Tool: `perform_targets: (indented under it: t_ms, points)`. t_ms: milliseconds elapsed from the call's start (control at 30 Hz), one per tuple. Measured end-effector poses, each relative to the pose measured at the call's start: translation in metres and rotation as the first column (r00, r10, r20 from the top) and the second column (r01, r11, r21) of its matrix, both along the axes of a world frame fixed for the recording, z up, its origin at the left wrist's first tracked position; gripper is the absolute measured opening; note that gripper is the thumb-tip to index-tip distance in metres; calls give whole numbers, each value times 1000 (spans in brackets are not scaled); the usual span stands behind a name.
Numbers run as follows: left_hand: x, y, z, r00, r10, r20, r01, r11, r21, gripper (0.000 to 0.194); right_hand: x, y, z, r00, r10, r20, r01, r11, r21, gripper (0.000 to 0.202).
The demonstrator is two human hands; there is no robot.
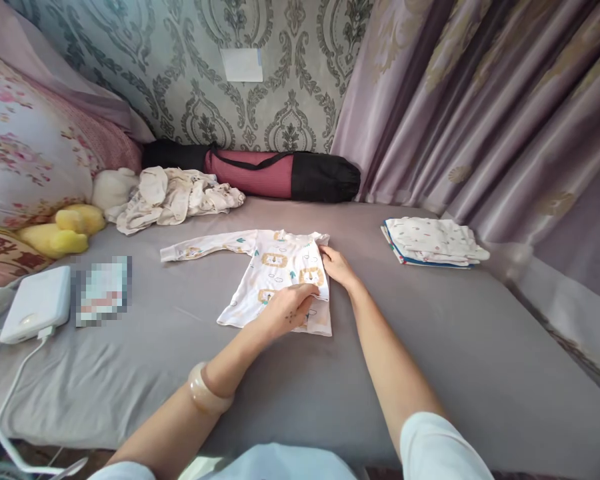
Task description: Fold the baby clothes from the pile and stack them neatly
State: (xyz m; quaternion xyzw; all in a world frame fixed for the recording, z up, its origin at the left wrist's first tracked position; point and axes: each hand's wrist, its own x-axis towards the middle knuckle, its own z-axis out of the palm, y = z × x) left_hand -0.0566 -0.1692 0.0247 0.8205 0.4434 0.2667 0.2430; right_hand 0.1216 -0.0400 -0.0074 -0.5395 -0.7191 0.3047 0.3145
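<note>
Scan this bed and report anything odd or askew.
The cream clothes lie crumpled in front of the pink-and-black bag, unlike the folded stack. An item left of the lion-print shirt is pixelated, its details hidden. No spill shows.

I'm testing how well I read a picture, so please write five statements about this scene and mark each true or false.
1. Both hands, the left and the right, are at the lion-print shirt. True.
2. The bangle is on the right wrist. False: it is on the left wrist.
3. The folded pile lies to the right of the shirt. True.
4. The red-and-black bag lies between the shirt and the person. False: it lies beyond the shirt, by the wall.
5. A white cable is plugged into the white device. True.
</note>
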Motion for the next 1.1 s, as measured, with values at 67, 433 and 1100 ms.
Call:
perform_targets:
  t_ms: [67, 433, 1100]
  points:
    - [0, -3, -2, 999, -41, -21, 42, 999, 23, 26, 3, 2, -2, 989, -113, -92, 114, 993, 7, 35]
    - [1, -8, -3, 988, -153, -37, 156, 980, 121, 25, -12, 25, 22, 952, -253, -171, 240, 966, -95, 34]
    - [0, -13, 1, 980, -182, -75, 188, 978, 88, 29, -3, 44, -11, 923, -133, -360, 115, 991, -70, 36]
